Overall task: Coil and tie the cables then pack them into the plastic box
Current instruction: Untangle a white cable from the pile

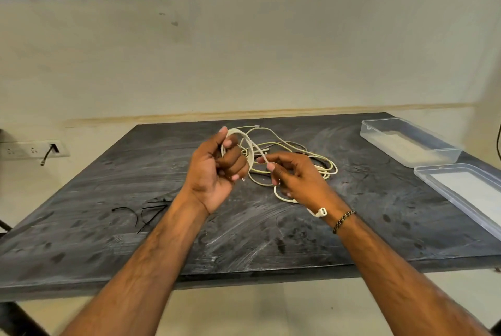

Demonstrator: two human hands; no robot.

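Dark bench [108, 240], box [409, 143] far right. L hand [214, 170] grip curled round coiled cable [245, 143]; R hand [295, 175] pinches free run just right of coil, tail trailing toward R wrist.

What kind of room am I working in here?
Probably a plain workroom or utility room, not a home kitchen: a scuffed dark table against a bare, marked wall, a wall socket strip with a cord plugged in, and loose black cable ties.
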